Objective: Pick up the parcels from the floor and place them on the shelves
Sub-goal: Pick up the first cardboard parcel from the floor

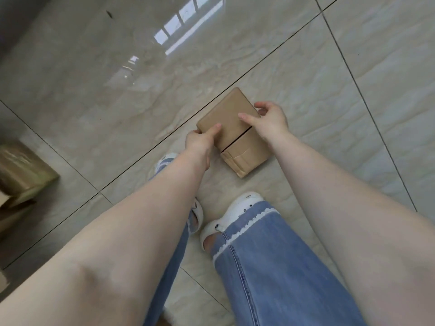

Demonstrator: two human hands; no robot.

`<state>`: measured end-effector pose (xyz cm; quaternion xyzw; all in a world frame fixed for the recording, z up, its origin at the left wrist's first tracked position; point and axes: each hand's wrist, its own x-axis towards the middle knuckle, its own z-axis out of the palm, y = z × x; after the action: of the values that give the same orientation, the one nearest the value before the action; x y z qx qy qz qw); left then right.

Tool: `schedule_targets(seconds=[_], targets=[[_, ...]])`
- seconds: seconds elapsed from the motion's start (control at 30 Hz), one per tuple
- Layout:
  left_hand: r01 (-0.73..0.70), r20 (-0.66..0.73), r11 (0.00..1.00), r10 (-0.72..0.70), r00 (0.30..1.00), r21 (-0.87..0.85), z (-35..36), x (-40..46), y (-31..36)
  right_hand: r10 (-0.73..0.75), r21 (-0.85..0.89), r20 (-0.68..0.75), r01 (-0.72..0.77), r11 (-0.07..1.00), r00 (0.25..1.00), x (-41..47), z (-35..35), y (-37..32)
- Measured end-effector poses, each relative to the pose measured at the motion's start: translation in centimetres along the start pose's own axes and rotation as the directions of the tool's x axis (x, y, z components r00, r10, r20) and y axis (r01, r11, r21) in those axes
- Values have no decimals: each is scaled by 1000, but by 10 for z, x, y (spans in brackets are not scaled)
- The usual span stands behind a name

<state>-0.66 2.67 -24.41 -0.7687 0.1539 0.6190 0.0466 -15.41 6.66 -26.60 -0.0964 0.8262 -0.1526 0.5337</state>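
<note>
While arms reach down, hands (200, 140) clasp parcel (229, 114).

- The floor (294, 55) is laid with large glossy tiles, pale beige with faint marble-like veins.
- Thin dark grout lines (254, 67) cross it on the diagonal.
- A bright window reflection (186, 27), split into panes, shines on the tiles near the top.
- A small dark speck (109, 14) lies on the tile at upper left.
- The top left corner falls into grey shadow (14, 17).
</note>
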Motion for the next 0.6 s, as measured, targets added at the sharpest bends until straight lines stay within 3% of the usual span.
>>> schedule_targets(seconds=[0.13, 0.23, 0.37, 0.6], targets=[[-38, -52, 999, 38, 998, -4, 5, 4, 1, -21, -126, -6, 20, 992, 1000, 7, 2, 1], [-95, -43, 995, 96, 994, 17, 1, -12, 9, -46, -121, -9, 44, 992, 999, -5, -6, -10], [-224, -12, 975, 224, 974, 4, -19, -54, 35, -107, 91, -18, 108, 990, 994, -45, -27, -39], [-258, -11, 966, 257, 966, -24, -45, -160, 81, -46, 450, -35, 57, 891, 998, -145, -71, -89]])
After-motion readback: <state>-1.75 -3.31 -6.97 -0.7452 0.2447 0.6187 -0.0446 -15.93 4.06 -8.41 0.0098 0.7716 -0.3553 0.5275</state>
